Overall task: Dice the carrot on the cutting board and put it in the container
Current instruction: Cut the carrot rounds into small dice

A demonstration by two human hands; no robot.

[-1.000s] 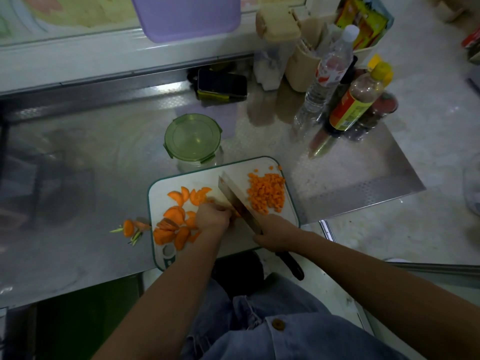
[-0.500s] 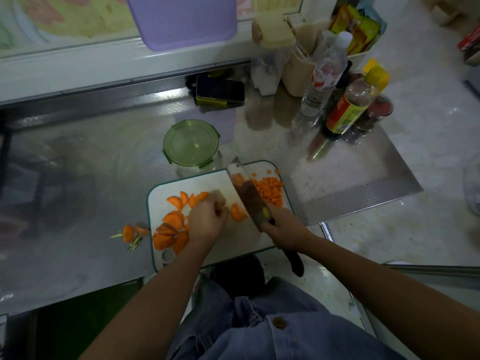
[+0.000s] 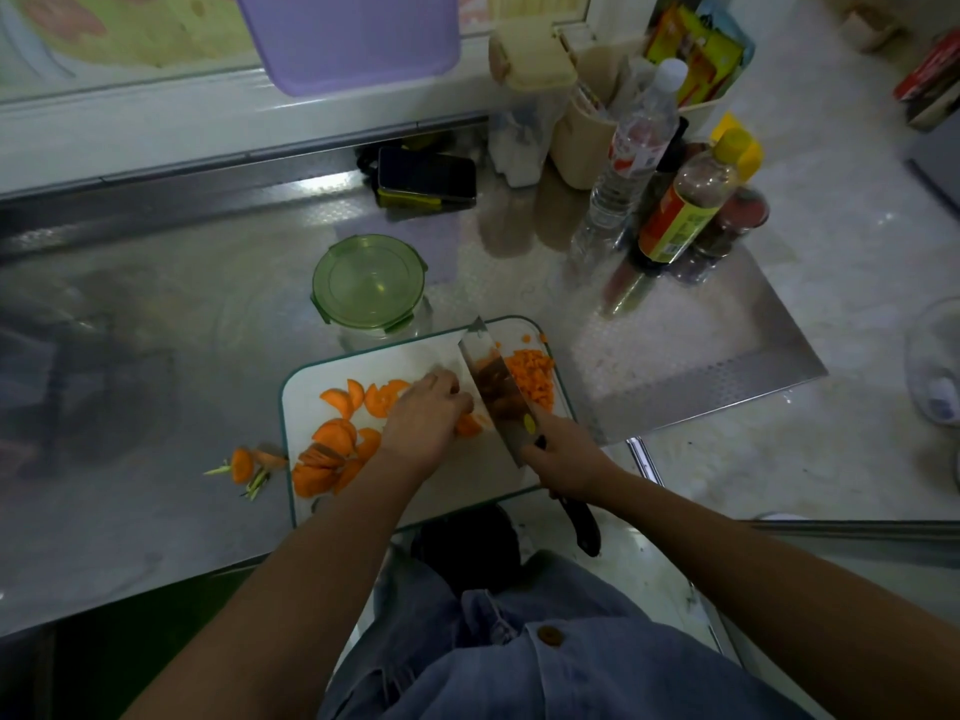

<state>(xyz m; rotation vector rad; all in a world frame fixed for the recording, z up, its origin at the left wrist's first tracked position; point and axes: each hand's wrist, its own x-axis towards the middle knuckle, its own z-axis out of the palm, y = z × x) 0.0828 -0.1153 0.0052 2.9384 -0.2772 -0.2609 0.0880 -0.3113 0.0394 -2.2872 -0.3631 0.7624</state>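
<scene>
Green-lidded container (image 3: 368, 283) closed; diced carrot (image 3: 530, 376) on board (image 3: 395, 363).

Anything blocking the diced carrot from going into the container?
Yes: the green lid sits on the container, just behind the board. The diced carrot lies right of the knife.

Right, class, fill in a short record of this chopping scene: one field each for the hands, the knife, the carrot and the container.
Left hand: holds a carrot slice down on the cutting board
Right hand: grips the knife by its handle, blade beside the left hand
Uncut slices: left half of the board
Diced carrot: piled at the board's far right corner
Container: closed, beyond the board's far edge
Scraps: on the counter, left of the board
</scene>
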